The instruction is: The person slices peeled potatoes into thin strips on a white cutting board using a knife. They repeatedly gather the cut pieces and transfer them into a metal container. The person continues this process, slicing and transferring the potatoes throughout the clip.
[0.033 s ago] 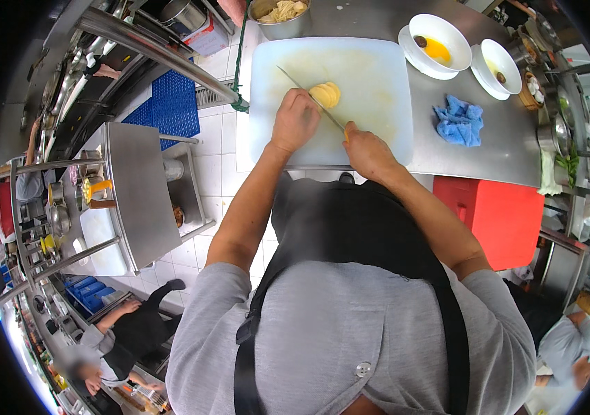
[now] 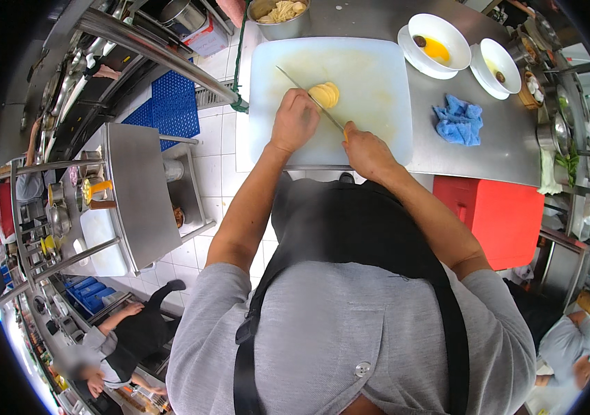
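Observation:
A white cutting board [image 2: 378, 72] lies on the steel counter. Across it slants a long, thin-bladed knife [image 2: 332, 118] with a yellow handle, its tip to the far left. My right hand [image 2: 372, 149] is wrapped round that handle. Against the blade's left side, my left hand [image 2: 294, 119] is closed with curled fingers; whatever they press on is hidden beneath them. Just right of the blade, pale yellow slices [image 2: 325, 95] of what may be a potato overlap in a small fan.
Right of the board are a white bowl [image 2: 457, 40] with yellow liquid, a smaller bowl [image 2: 502, 57] and a crumpled blue cloth [image 2: 459, 120]. A metal pot [image 2: 282, 29] of pale food stands behind. A red box [image 2: 509, 221] sits below the counter. Two other people are nearby.

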Available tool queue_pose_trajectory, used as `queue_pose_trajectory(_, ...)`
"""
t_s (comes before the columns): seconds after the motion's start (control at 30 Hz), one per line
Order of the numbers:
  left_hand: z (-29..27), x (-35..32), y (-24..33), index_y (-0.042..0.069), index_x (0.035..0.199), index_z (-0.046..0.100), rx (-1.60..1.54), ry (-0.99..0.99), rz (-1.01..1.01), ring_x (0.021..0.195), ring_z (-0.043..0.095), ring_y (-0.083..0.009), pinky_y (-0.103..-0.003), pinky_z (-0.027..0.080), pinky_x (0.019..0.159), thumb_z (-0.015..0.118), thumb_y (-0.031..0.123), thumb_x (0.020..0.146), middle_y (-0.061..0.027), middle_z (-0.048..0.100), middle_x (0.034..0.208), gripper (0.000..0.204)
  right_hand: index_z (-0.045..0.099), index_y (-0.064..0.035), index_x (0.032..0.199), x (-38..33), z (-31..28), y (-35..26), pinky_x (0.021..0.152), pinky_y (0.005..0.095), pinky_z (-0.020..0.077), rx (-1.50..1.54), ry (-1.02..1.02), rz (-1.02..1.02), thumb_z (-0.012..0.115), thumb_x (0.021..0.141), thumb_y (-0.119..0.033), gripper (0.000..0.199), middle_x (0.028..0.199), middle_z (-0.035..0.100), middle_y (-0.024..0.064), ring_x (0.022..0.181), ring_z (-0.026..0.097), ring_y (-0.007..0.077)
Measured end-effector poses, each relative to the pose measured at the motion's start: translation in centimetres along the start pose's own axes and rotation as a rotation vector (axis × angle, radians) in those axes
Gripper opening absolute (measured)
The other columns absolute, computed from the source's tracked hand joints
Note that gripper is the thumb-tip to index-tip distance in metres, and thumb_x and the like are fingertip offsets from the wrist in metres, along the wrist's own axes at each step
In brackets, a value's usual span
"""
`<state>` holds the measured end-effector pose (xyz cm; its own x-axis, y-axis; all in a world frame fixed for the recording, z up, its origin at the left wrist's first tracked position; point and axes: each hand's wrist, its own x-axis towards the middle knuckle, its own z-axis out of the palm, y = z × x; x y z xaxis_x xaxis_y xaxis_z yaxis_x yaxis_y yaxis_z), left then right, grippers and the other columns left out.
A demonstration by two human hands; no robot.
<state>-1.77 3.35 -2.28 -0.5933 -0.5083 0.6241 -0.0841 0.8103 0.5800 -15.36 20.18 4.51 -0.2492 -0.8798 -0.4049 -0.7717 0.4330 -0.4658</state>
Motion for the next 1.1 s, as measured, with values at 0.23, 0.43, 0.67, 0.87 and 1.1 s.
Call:
queue_pose_trajectory(0.23, -0.2, -0.2, -0.2, 0.003, 0.095, 0.063, 0.064, -0.02, 0.026, 0.11, 0.063, -0.038, -0.045, 0.053, 0.094, 0.074, -0.005, 0.078, -0.0174, 0.064, 0.121, 0.022, 0.053, 0.0018, 0.121, 0.0, -0.3, 0.4, 0.088, 0.0585, 0.0547, 0.04, -0.009, -0.044, 0.062, 0.106, -0.032, 0.038, 0.101, 0.073, 0.0313, 0.098, 0.071, 0.0503)
queue_pose_trajectory(0.43, -0.2, 0.2, 0.1, 0.003, 0.095, 0.062, 0.05, -0.018, 0.047, 0.11, 0.063, -0.0386, -0.045, 0.053, 0.094, 0.073, -0.005, 0.078, -0.0173, 0.064, 0.121, 0.022, 0.059, 0.0001, 0.122, 6.1, -1.3, 0.5, 0.093, 0.0519, 0.0559, 0.209, 0.472, -0.15, 0.07, 0.099, -0.033, 0.042, 0.114, 0.066, 0.0244, 0.107, 0.069, 0.0444)
queue_pose_trajectory(0.67, -0.2, 0.2, 0.2, 0.001, 0.093, 0.062, 0.034, -0.012, 0.015, 0.11, 0.063, -0.0378, -0.044, 0.054, 0.094, 0.073, -0.006, 0.079, -0.0177, 0.065, 0.121, 0.02, 0.058, -0.0018, 0.132, 9.6, -1.3, 0.2, 0.094, 0.0486, 0.0573, 0.175, 0.553, -0.183, 0.079, 0.09, -0.028, 0.053, 0.125, 0.059, 0.0229, 0.112, 0.067, 0.0424)
queue_pose_trajectory(0.87, -0.2, 0.4, 0.1, 0.002, 0.094, 0.063, 0.045, -0.009, 0.031, 0.11, 0.064, -0.0376, -0.044, 0.055, 0.093, 0.074, -0.007, 0.079, -0.0176, 0.064, 0.118, 0.021, 0.057, -0.0005, 0.134, 8.5, -1.4, 0.2, 0.095, 0.0491, 0.0569, 0.215, 0.502, -0.13, 0.075, 0.094, -0.035, 0.056, 0.125, 0.061, 0.0258, 0.115, 0.066, 0.0436)
queue_pose_trajectory(1.1, -0.4, -0.1, 0.3, 0.005, 0.099, 0.062, -0.005, -0.027, -0.039, 0.105, 0.065, -0.0404, -0.047, 0.058, 0.086, 0.073, -0.003, 0.082, -0.0177, 0.063, 0.112, 0.022, 0.055, 0.0026, 0.127, 1.2, 0.3, 1.9, 0.091, 0.0565, 0.0557, 0.095, 0.068, -0.127, 0.056, 0.104, -0.032, 0.042, 0.111, 0.07, 0.0319, 0.104, 0.069, 0.0479)
